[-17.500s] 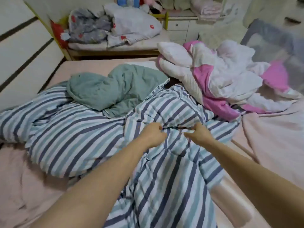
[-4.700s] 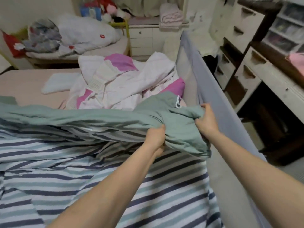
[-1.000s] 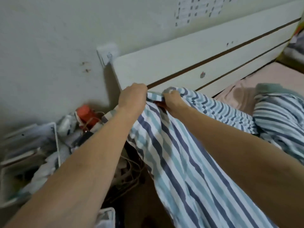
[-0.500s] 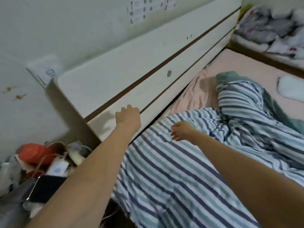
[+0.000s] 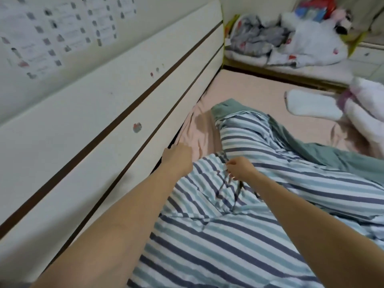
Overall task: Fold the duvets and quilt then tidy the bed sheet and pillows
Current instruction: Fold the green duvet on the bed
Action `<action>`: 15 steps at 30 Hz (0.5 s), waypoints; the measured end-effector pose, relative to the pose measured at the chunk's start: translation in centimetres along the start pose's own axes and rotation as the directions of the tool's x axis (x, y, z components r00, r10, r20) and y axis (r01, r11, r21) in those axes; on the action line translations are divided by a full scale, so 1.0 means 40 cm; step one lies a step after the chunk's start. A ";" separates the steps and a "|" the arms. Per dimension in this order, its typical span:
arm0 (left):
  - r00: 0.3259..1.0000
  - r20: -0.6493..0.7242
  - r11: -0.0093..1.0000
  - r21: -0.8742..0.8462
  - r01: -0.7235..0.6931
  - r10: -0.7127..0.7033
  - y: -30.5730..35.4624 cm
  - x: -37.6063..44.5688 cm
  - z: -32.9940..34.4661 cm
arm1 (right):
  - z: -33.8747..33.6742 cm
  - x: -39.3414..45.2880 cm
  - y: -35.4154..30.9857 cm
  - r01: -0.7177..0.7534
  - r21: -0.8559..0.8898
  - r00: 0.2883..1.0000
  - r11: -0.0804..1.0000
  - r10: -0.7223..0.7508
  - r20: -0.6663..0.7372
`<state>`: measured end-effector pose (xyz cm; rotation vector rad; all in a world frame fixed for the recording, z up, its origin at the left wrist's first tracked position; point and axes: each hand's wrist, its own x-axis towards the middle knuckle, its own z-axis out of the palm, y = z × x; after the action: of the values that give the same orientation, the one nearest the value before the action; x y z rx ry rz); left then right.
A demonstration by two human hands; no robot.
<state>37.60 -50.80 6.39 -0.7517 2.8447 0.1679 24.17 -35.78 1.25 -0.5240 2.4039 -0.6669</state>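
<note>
- Two bare hands work at the upper edge of a striped duvet [image 5: 239, 235] in the centre of the frame
- Right hand [image 5: 241, 168] pinches a fold of the striped fabric between thumb and curled fingers
- Left hand [image 5: 177, 160] lies at the duvet's edge beside the white headboard [image 5: 87, 132]; whether it grasps cloth cannot be told
- Duvet's long axis runs from lower centre up toward the right, its green underside [image 5: 311, 150] showing along the right
- Pink bed sheet [image 5: 249, 90] lies bare at upper centre, with a white pillow [image 5: 311, 104] on it at upper right
</note>
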 end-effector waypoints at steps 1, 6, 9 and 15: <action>1.000 0.008 1.000 -0.015 -0.019 0.019 0.017 0.049 0.018 | -0.007 0.042 0.013 0.014 -0.049 1.000 0.999 -0.015 -0.002; 0.989 0.143 0.982 -0.191 -0.009 0.037 0.054 0.263 0.184 | 0.021 0.241 0.076 0.191 -0.429 0.981 0.883 -0.181 0.064; 0.973 0.228 0.968 -0.246 0.042 0.016 0.055 0.394 0.315 | 0.052 0.377 0.122 0.281 -0.712 0.937 0.644 -0.344 0.059; 0.951 0.308 0.947 -0.311 0.080 0.021 0.060 0.579 0.533 | 0.107 0.606 0.135 0.193 -0.926 0.918 0.324 -0.393 0.054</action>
<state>20.02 -56.40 -19.23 -0.7497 2.5328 0.6939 7.49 -45.04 -15.18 -1.4483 2.6961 0.7076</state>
